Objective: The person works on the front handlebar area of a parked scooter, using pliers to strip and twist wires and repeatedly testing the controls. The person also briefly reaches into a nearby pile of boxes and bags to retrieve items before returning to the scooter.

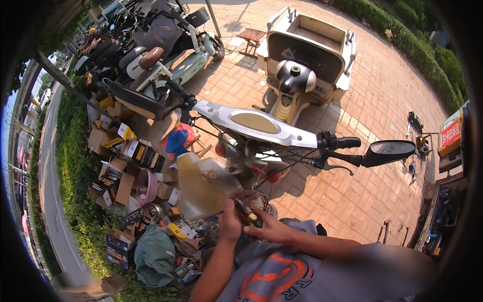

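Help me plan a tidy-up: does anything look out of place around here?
Yes, on the left: open cardboard boxes sit jumbled at mixed angles beside the hedge, and a pink basin seems tipped on its side among them. It looks more dumped than stacked.

A small dark object [252, 217] with a yellowish patch sits tilted between the fingers [253, 231].

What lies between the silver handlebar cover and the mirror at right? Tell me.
In the head view, the black handle and brake lever lie between the silver cover and the mirror.
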The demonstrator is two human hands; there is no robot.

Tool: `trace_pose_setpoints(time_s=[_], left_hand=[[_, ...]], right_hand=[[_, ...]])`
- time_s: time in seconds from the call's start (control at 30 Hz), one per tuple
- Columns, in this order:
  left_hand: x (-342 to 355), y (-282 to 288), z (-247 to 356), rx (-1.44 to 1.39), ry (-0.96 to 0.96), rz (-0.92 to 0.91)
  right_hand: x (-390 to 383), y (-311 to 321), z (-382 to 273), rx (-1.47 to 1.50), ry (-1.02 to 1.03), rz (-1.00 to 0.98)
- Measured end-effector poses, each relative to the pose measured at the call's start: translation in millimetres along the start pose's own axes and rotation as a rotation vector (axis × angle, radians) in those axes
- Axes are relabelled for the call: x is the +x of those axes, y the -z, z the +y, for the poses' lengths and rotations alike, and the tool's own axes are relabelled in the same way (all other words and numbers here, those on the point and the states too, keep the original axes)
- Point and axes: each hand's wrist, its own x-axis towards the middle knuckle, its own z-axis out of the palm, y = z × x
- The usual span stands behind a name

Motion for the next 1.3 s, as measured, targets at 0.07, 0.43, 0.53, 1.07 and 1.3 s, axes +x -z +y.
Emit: trace_pose_setpoints(time_s=[0.07, 0.43, 0.53, 1.07, 1.3], left_hand=[[-0.3, -1.0, -0.3, 0.006, -0.023, 0.006], [0.6, -2.1, 0.7, 0.014, -0.042, 0.017], [0.1, -2.7, 1.3, 0.011, -0.033, 0.032], [0.2, -3.4, -0.4, 0.043, -0.012, 0.036], [-2.5, 1.4, -0.4, 0.093, -0.021, -0.014]], right_hand=[[-1.4, -0.7, 1.9, -0.086, 0.073, 0.059], [-8.0, 4.6, -12.3, -0.241, 0.11, -0.144], [-7.1, 3.6, -10.8, -0.226, 0.081, -0.151], [3.5, -1.0, 11.1, -0.076, -0.005, -0.072], [2.9, 7.3, 7.3, -0.138, 0.003, -0.229]])
